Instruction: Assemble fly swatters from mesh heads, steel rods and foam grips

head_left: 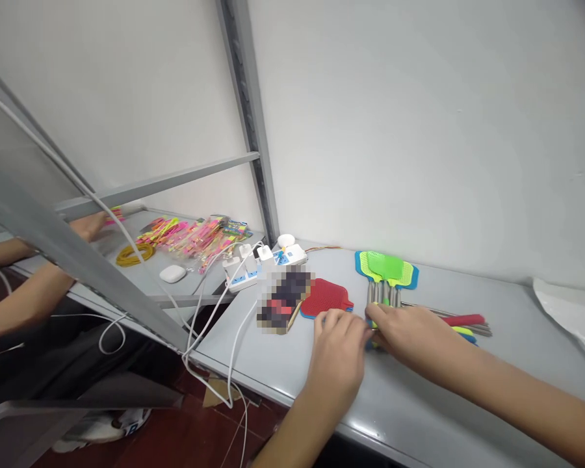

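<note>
My left hand [338, 351] and my right hand [409, 331] meet over the grey table, fingers curled in and closed. A short shiny bit shows between their fingertips, but the fingers hide most of what they grip. Just behind my right hand lies a bundle of fly swatters with green and blue heads [387, 268] and metal telescopic rods [384, 294]. Red fly swatter heads [325, 298], with blue beneath, lie flat beyond my left hand. More metal rods run out past my right wrist to red, yellow and blue handles [465, 320].
A phone-like blurred object [287, 299] and a white power strip [244, 278] with chargers and cables lie to the left. Past the metal frame post [248, 97], another person's arms [34, 299] reach over a table with colourful packets. A white sheet [565, 305] lies at right.
</note>
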### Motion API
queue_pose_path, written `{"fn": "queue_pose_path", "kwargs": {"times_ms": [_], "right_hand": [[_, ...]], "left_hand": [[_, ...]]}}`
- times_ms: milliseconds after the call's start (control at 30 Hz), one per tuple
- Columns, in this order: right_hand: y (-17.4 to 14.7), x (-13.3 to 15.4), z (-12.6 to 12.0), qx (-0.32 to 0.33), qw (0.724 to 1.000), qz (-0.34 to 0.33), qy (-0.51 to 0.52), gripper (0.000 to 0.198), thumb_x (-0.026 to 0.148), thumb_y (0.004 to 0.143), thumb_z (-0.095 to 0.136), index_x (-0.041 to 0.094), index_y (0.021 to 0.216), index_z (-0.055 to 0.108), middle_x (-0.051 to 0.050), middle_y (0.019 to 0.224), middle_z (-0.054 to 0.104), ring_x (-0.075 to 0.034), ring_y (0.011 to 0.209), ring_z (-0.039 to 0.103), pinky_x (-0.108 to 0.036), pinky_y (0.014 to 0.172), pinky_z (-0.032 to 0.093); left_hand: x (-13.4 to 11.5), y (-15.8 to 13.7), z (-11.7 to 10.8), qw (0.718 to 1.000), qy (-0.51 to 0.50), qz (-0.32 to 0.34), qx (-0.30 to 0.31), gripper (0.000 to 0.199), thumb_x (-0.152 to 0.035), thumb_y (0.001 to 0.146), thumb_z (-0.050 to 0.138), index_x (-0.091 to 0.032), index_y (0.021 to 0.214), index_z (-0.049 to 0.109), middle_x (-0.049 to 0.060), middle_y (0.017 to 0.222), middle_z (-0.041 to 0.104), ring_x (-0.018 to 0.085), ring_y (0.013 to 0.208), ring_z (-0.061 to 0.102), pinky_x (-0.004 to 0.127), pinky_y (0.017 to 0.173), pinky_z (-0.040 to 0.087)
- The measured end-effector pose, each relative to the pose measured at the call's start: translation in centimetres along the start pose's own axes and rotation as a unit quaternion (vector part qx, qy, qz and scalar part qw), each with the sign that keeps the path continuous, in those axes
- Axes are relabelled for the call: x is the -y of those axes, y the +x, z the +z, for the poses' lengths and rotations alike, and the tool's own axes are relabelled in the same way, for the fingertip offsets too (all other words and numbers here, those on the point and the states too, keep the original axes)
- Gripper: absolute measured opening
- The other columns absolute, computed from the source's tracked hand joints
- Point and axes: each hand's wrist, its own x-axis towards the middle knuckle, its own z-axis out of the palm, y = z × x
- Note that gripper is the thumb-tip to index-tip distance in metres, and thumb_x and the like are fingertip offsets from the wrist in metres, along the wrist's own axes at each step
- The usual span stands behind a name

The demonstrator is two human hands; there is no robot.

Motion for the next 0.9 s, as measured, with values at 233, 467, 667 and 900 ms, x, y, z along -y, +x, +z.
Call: {"fn": "queue_pose_path", "kwargs": {"times_ms": [233, 467, 667, 900], "right_hand": [[-5.0, -2.6, -1.4, -0.009, 0.991, 0.032, 0.132, 0.026, 0.036, 0.099, 0.039, 0.022, 0.081, 0.051, 0.002, 0.073, 0.063, -0.015, 0.059, 0.060, -0.026, 0.048, 0.027], [-7.8, -2.0, -1.1, -0.064, 0.993, 0.028, 0.100, 0.032, 0.037, 0.100, 0.035, 0.021, 0.080, 0.053, 0.001, 0.067, 0.063, -0.014, 0.053, 0.056, -0.028, 0.049, 0.020], [-9.7, -2.2, -1.1, -0.021, 0.991, 0.082, 0.105, 0.029, 0.037, 0.100, 0.036, 0.021, 0.083, 0.053, 0.001, 0.067, 0.063, -0.016, 0.053, 0.058, -0.027, 0.049, 0.021], [-12.7, -2.8, -2.0, 0.004, 0.959, 0.096, 0.265, 0.023, 0.031, 0.098, 0.039, 0.022, 0.083, 0.053, 0.000, 0.083, 0.069, -0.017, 0.074, 0.064, -0.026, 0.062, 0.040]], "left_hand": [[-0.1, -0.9, -1.8, 0.999, -0.035, -0.005, -0.022, 0.020, -0.019, 0.096, 0.043, -0.021, 0.083, 0.058, 0.001, 0.083, 0.065, 0.019, 0.087, 0.049, 0.036, 0.080, 0.036], [-1.5, -1.3, -1.7, 0.999, -0.031, 0.030, -0.009, 0.023, -0.016, 0.095, 0.041, -0.020, 0.084, 0.060, 0.001, 0.080, 0.065, 0.019, 0.085, 0.049, 0.035, 0.081, 0.038], [-4.3, 0.3, -2.6, 0.990, 0.095, 0.096, 0.046, 0.017, -0.027, 0.095, 0.047, -0.022, 0.089, 0.063, 0.002, 0.087, 0.068, 0.024, 0.100, 0.051, 0.046, 0.096, 0.031], [-10.3, 3.1, 0.6, 0.945, 0.129, 0.167, 0.251, 0.021, -0.014, 0.091, 0.039, -0.017, 0.091, 0.060, 0.009, 0.083, 0.068, 0.024, 0.072, 0.062, 0.035, 0.064, 0.044]]}}
